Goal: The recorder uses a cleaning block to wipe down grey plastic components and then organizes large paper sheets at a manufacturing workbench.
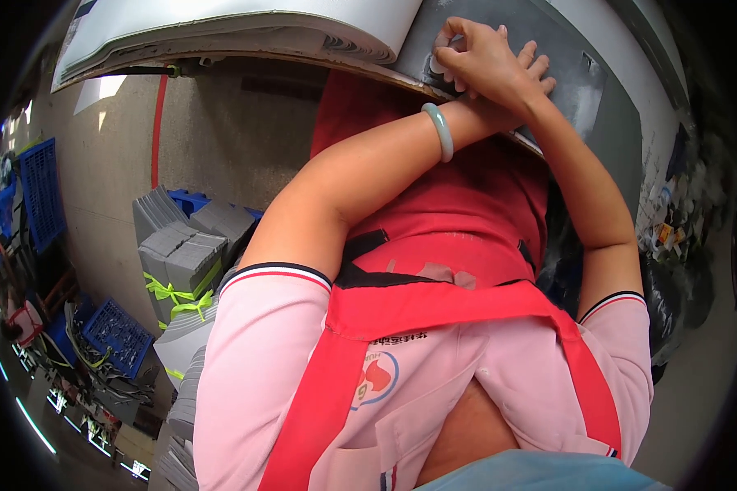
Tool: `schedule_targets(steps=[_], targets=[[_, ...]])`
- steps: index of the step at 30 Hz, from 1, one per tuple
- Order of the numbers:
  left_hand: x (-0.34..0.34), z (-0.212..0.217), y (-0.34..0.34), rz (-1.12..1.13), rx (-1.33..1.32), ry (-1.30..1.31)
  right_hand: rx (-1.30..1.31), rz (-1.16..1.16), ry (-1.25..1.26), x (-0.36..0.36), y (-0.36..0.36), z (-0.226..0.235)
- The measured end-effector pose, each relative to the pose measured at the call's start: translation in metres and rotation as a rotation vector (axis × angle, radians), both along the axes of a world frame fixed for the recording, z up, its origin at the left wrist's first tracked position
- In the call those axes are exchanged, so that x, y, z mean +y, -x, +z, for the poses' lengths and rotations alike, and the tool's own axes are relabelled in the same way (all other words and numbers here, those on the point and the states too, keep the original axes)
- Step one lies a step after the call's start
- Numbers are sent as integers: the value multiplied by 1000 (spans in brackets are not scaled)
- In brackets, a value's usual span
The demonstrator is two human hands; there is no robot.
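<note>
The table (pixel 389 74) spans the far side, a thick white pile (pixel 246 34) on its left and a grey sheet (pixel 577 106), smudged pale in places, on its right; on the floor (pixel 102 196) at left (a red line (pixel 157 135) crosses it) stand grey stacks (pixel 176 250) bound with green ties (pixel 165 288), with blue crates (pixel 116 337) further left

The pink shirt (pixel 262 368) bears lettering (pixel 400 338) and a logo (pixel 376 378).

Smudged, matt grey sheet (pixel 580 85); smooth, glossy bangle (pixel 439 132); cloth apron (pixel 475 196)
</note>
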State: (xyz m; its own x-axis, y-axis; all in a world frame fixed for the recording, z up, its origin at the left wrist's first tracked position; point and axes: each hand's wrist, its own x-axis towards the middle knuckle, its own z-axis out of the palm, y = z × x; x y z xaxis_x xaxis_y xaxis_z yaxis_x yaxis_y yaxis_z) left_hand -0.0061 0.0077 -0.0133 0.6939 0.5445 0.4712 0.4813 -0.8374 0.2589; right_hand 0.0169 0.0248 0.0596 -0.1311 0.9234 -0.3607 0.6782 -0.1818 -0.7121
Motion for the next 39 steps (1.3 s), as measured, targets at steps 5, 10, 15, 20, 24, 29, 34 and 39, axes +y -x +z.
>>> schedule_targets(steps=[5, 10, 15, 20, 24, 29, 34, 39], targets=[[3, -11, 4, 17, -45, -91, -158, 197, 149, 6, 13, 12], [0, -9, 1, -5, -47, -6, -93, 260, -209, -10, -7, 0], [2, -1, -4, 39, 159, 16, -226, 316, -443, -23, -9, -7], [6, -5, -10, 29, 108, 25, -361, 391, -488, -23, -1, -7], [5, -8, -8, -11, 72, 41, -606, 450, -314, -18, -2, 9], [5, -6, -14, -15, -85, 82, 107, -192, -372, -29, -102, 15], [2, 5, -5, 29, -37, 108, -483, -615, -393, -60, -242, -29], [2, 21, 4, -30, 5, 201, 239, -814, -214, -74, -288, -33]])
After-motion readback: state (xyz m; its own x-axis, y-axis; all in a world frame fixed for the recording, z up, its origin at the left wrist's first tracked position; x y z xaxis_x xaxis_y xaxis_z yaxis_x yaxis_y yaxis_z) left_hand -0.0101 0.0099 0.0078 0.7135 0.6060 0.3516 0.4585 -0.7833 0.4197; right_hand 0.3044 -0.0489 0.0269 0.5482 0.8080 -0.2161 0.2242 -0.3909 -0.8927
